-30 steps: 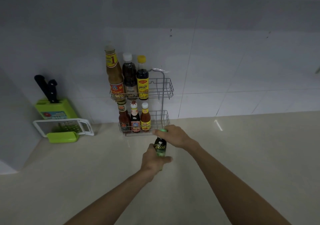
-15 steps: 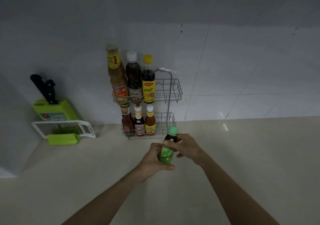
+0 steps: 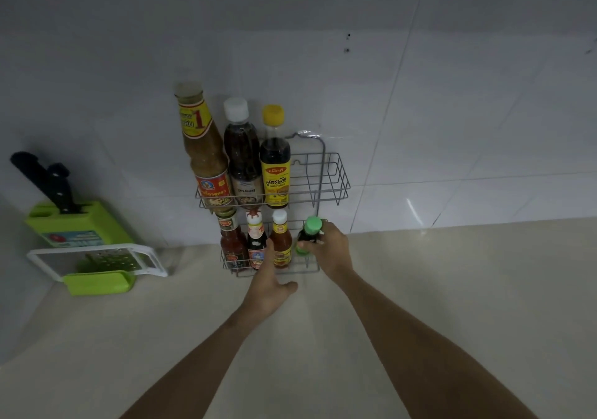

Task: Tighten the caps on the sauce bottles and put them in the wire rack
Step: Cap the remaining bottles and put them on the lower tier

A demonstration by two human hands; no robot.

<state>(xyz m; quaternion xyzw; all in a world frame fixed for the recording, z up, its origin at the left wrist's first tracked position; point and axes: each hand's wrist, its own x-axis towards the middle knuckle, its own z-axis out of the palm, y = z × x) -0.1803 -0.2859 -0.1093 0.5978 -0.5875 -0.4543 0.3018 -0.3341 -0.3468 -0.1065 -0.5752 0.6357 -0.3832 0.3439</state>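
Observation:
A two-tier wire rack (image 3: 336, 179) stands against the tiled wall. Its upper shelf holds three tall sauce bottles (image 3: 240, 157); its lower shelf holds three small ones (image 3: 255, 244). My right hand (image 3: 329, 250) grips a small dark bottle with a green cap (image 3: 309, 234) at the right end of the lower shelf, upright, beside the white-capped small bottle. My left hand (image 3: 271, 286) has its fingers apart, holds nothing, and reaches up against the front of the lower shelf, fingertips near the small bottles.
A green knife block (image 3: 69, 221) with black-handled knives stands at the left by the wall. A white and green grater (image 3: 97, 265) lies in front of it. The beige counter (image 3: 452, 289) stretches right of the rack.
My right hand carried the green-capped bottle up from in front of the rack to the lower shelf's right end. My left hand let go of it and moved toward the rack front.

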